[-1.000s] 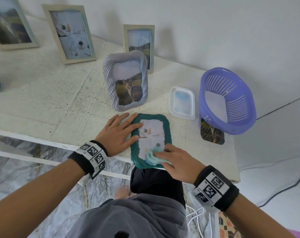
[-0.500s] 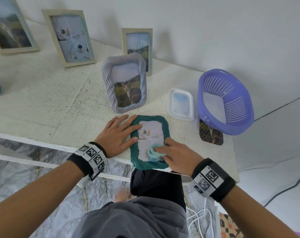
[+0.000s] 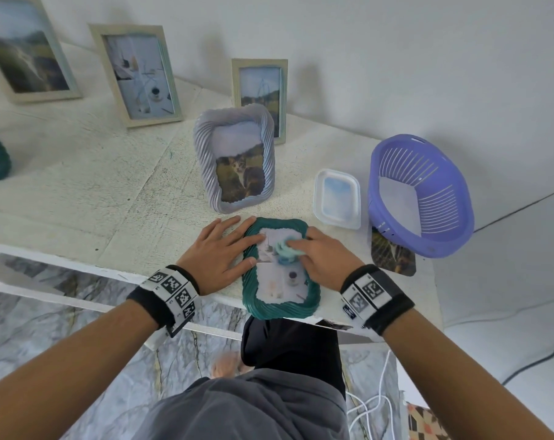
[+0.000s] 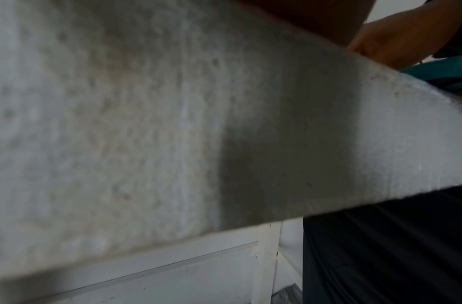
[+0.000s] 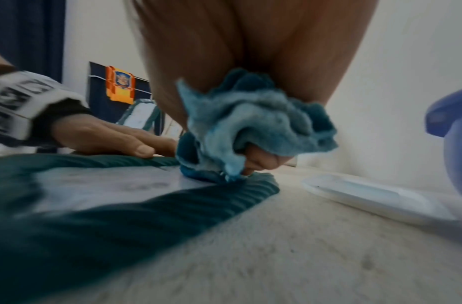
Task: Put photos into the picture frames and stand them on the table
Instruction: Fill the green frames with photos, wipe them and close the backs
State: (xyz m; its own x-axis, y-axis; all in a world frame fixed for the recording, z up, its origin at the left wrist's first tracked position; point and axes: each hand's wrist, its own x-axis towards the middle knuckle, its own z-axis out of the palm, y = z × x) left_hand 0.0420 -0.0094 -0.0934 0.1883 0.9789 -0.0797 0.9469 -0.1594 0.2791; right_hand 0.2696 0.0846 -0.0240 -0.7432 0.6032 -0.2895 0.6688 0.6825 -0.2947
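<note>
A teal ribbed picture frame (image 3: 280,304) with a pale photo in it lies flat at the table's front edge, seen too in the right wrist view (image 5: 94,226). My left hand (image 3: 220,252) lies flat with straight fingers on the frame's left rim, also in the right wrist view (image 5: 115,142). My right hand (image 3: 320,257) grips a crumpled light-blue cloth (image 3: 285,249) and presses it on the upper part of the glass; the cloth (image 5: 250,123) is bunched round my fingers. A loose dark photo (image 3: 393,257) lies half under the basket.
A grey ribbed frame (image 3: 234,157) with a cat photo stands just behind. Several more framed pictures stand at the back, one of them (image 3: 260,93) near the wall. A clear lid (image 3: 336,198) and a purple basket (image 3: 421,195) sit at the right. The table edge (image 3: 79,258) runs close to my body.
My right hand has slid the cloth from the lower end of the teal frame's glass up to its upper part. The left hand has stayed on the frame's left side.
</note>
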